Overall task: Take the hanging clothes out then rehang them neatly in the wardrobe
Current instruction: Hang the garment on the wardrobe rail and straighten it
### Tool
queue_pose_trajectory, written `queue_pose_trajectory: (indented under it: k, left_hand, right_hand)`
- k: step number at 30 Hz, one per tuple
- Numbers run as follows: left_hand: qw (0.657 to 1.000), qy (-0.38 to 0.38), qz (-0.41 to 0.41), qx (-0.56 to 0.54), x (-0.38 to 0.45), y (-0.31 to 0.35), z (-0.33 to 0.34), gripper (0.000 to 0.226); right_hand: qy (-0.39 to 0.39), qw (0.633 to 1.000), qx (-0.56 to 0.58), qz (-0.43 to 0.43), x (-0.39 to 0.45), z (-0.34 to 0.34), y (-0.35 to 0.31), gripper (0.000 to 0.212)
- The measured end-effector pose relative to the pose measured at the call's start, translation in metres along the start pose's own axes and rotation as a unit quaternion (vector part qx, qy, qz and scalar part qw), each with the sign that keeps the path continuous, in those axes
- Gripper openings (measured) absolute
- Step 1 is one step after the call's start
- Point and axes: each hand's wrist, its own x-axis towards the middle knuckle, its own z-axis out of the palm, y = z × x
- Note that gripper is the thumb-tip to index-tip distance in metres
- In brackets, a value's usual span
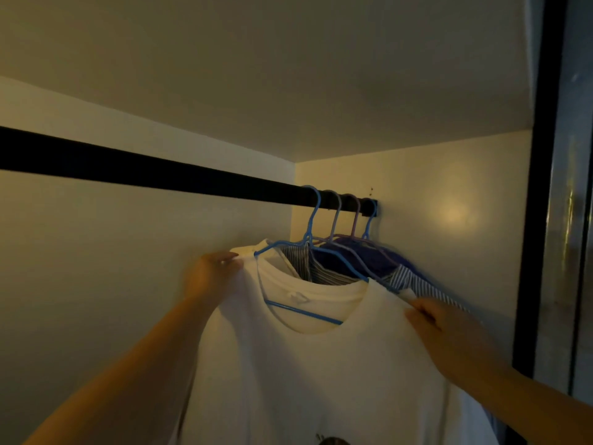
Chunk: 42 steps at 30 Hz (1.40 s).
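Both hands up at the rod's (pixel 154 170) right end, left hand (pixel 213 277) and right hand (pixel 439 329) each pinching a shoulder of the white T-shirt (pixel 305 364) on its blue hanger (pixel 309 226), and an uneven tug could slide it off.

White T-shirt (pixel 321 374) on blue hanger (pixel 310 234), foremost of four on black rail (pixel 154 170).
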Motion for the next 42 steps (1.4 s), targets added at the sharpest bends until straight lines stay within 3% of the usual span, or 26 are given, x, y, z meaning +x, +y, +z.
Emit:
queue_pose_trajectory:
  k: [13,17,23,28,32,35,38,42]
  left_hand:
    - [0.999,-0.006,0.012,0.052,-0.007,-0.005,-0.011,0.036]
    - [0.995,-0.024,0.02,0.097,-0.019,-0.013,-0.014,0.042]
    - [0.993,-0.067,-0.04,0.091,-0.068,-0.043,-0.013,0.038]
    - [0.976,-0.127,-0.116,0.134,-0.154,-0.09,-0.006,0.035]
    - [0.956,-0.189,-0.191,0.115,-0.251,-0.13,-0.005,0.03]
    - [0.932,-0.24,-0.216,0.164,-0.337,-0.154,-0.016,0.032]
    - [0.909,-0.256,-0.263,0.197,-0.423,-0.166,-0.033,0.027]
    - [0.895,-0.223,-0.315,0.224,-0.533,-0.166,-0.062,0.022]
  right_hand:
    - [-0.004,0.999,0.031,-0.026,-0.01,-0.002,0.004,0.022]
    - [-0.007,0.998,0.061,-0.026,-0.02,-0.002,0.009,0.007]
    - [-0.039,0.994,0.081,0.065,-0.055,0.004,0.032,0.035]
    - [-0.087,0.982,0.103,0.132,-0.101,0.021,0.056,0.035]
    - [-0.144,0.969,0.1,0.174,-0.152,0.033,0.08,0.053]
    - [-0.187,0.962,0.08,0.182,-0.203,0.039,0.101,0.055]
    - [-0.239,0.948,0.067,0.199,-0.259,0.045,0.123,0.038]
    - [-0.329,0.924,0.064,0.182,-0.346,0.045,0.155,0.016]
